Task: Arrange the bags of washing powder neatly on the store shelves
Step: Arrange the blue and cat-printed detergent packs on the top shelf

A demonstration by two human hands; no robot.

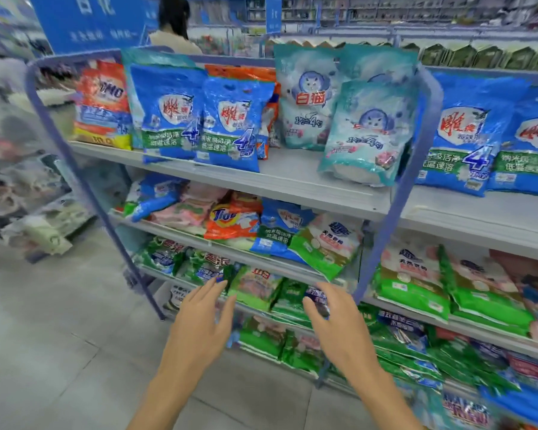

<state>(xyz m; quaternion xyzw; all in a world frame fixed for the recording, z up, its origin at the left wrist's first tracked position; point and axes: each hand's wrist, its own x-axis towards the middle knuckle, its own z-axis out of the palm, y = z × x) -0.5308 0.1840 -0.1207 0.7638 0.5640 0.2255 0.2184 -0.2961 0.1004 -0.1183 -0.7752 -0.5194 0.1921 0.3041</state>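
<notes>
Left hand (199, 318), right hand (336, 321), fingers spread, holding nothing, near green bags (258, 290)

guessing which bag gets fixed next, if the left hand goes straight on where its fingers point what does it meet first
Probably the green bag standing right ahead of the left hand; depth is unclear, so the gap between them is hard to judge.

Bright even store light, soft blur throughout, wide-angle bending at edges
</notes>
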